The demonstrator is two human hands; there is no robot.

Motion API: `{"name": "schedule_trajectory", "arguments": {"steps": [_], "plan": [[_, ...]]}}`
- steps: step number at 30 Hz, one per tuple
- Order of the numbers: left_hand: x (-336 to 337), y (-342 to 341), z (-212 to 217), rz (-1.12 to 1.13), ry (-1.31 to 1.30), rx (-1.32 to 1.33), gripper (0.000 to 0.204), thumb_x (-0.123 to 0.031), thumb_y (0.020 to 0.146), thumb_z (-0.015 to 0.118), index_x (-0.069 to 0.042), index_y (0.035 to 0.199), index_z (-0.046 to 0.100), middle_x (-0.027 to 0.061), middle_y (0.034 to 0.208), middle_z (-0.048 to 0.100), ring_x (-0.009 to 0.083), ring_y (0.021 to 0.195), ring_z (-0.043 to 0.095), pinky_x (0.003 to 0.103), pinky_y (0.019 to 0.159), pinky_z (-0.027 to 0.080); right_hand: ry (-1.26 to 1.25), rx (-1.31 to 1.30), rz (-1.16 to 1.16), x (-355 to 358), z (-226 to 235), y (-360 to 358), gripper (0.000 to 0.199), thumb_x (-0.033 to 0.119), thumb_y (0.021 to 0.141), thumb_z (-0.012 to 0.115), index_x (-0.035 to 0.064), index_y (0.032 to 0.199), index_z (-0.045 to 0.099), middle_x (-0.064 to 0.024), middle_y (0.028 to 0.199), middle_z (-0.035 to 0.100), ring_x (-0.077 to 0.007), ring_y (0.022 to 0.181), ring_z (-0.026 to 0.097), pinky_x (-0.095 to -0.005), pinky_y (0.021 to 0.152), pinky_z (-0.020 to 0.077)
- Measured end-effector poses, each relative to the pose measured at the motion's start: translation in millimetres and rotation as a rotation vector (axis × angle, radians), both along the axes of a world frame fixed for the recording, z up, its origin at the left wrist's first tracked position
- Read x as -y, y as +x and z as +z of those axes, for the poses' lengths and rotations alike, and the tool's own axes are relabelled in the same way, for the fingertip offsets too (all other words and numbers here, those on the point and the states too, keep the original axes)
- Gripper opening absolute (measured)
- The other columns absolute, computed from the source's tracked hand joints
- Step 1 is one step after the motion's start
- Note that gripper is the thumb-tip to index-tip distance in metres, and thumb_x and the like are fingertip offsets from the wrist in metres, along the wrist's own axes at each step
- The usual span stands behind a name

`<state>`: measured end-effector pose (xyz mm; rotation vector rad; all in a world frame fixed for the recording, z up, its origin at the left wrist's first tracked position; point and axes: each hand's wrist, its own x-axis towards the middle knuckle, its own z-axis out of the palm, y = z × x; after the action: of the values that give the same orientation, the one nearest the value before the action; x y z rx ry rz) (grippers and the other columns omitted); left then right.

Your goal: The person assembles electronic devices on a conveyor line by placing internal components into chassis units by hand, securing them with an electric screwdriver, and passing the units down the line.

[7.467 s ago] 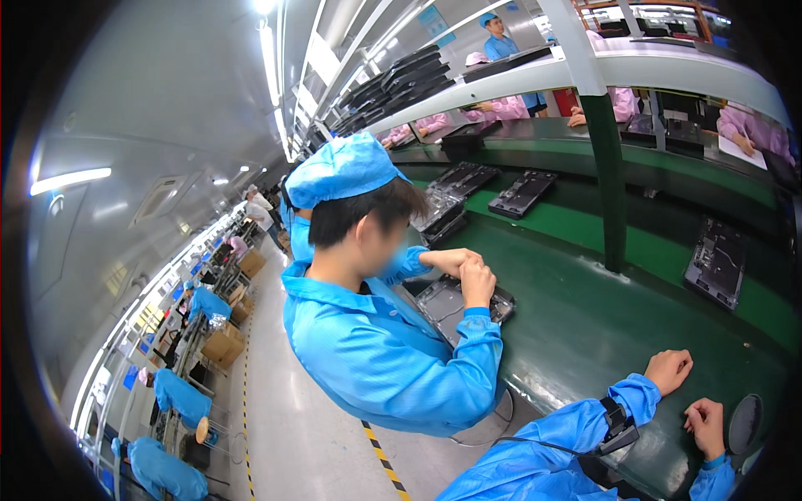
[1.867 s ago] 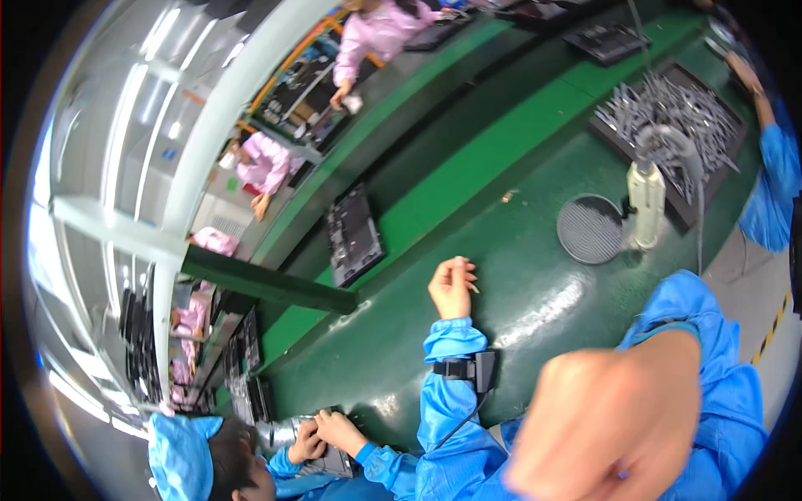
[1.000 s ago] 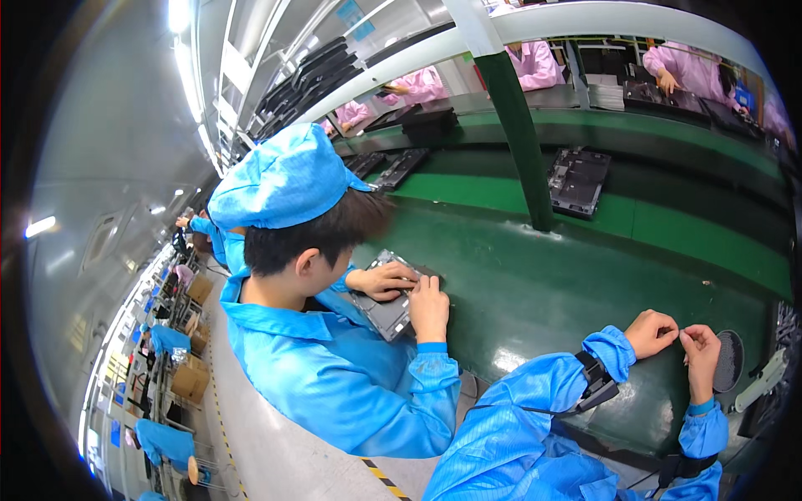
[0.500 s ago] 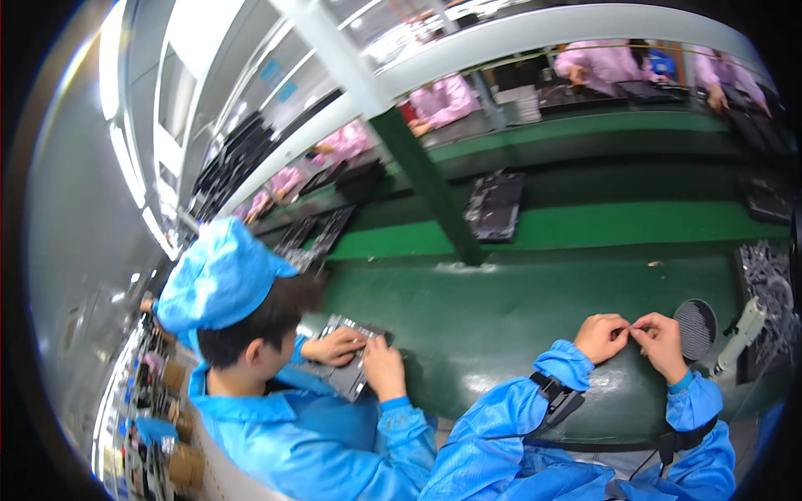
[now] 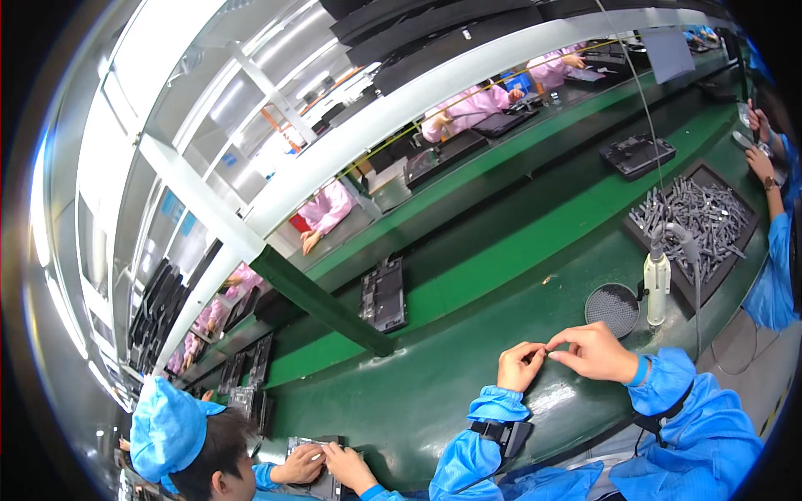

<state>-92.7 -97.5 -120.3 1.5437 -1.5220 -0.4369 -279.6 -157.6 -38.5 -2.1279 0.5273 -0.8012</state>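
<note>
Above the green worktop (image 5: 468, 409), my left hand (image 5: 520, 366) is closed with thumb and forefinger pinched together. My right hand (image 5: 595, 351) comes in from the other side, also in a pinch, and the fingertips of both hands meet. Whatever lies between them is too small to make out. Just beyond my right hand sits a round dish (image 5: 612, 310) with a grey, grainy-looking surface. A pale electric screwdriver (image 5: 657, 288) stands upright to the right of that dish.
Behind the screwdriver, a dark tray (image 5: 717, 264) holds a heap of small grey parts (image 5: 697, 219). Flat black casings (image 5: 383, 294) lie along the green line, past a slanted post (image 5: 317, 301). Co-workers sit at left (image 5: 167, 426) and right (image 5: 773, 259); others in pink work opposite.
The view has swung to the right, so the tray of grey parts and a co-worker at right show fully. My hands stay pinched together at the fingertips.
</note>
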Motion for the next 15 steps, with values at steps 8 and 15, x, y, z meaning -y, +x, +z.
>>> {"name": "schedule_trajectory", "arguments": {"steps": [8, 15], "plan": [[9, -3, -15, 0.020, 0.028, -0.123, 0.015, -0.012, 0.085, 0.063, -0.001, 0.094, 0.069, 0.0033, 0.077, 0.066, 0.0059, 0.064, 0.057, 0.021, 0.054, 0.043, -0.393, 0.803, -0.174, -50, 111, -84, 0.008, 0.005, 0.073, 0.068, 0.0071, 0.067, 0.062, -0.0065, 0.065, 0.066, -0.0183, 0.049, 0.060, -0.0256, 0.044, 0.0443], [8, -3, -16, 0.046, 0.042, -0.164, 0.016, -0.011, 0.086, 0.063, -0.001, 0.097, 0.068, 0.0044, 0.076, 0.067, 0.0054, 0.061, 0.056, 0.020, 0.050, 0.043, -0.365, 0.932, -0.176, -60, 146, -48, 0.009, 0.006, 0.074, 0.067, 0.0069, 0.067, 0.061, -0.0063, 0.064, 0.064, -0.0187, 0.049, 0.059, -0.0261, 0.045, 0.0441]]}}
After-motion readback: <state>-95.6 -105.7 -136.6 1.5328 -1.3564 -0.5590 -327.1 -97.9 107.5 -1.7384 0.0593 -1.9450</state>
